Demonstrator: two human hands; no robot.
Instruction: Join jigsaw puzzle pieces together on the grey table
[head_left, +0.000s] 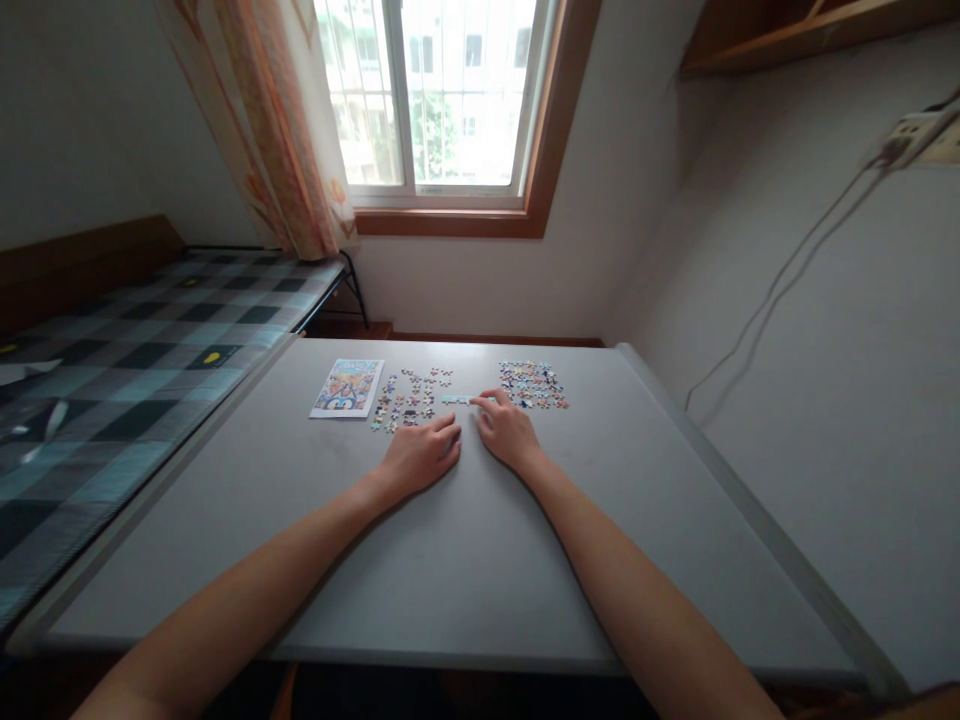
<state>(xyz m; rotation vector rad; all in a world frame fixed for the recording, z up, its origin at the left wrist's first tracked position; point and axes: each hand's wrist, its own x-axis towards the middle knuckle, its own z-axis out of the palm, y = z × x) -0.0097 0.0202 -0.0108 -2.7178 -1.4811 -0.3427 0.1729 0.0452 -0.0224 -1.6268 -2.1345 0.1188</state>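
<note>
A short strip of joined, pale blue jigsaw puzzle pieces (456, 400) lies on the table between two groups of loose ones. My right hand (506, 428) reaches to the strip's right end, its fingertips closed on a puzzle piece there that they mostly cover. Just below the strip, my left hand (426, 452) rests on the tabletop with its fingers stretched out and holds nothing. Left of the strip are scattered puzzle pieces (426, 393). On the right, further pieces (531, 382) lie in close rows. A colourful picture sheet (347, 389) lies flat at the far left.
The grey table (450, 580) has raised side edges. A bed with a checked cover (225, 310) stands along its left side. Behind the table are a window (435, 100) and a curtain (277, 130). A cable (780, 270) hangs down the right wall from a power strip (911, 135).
</note>
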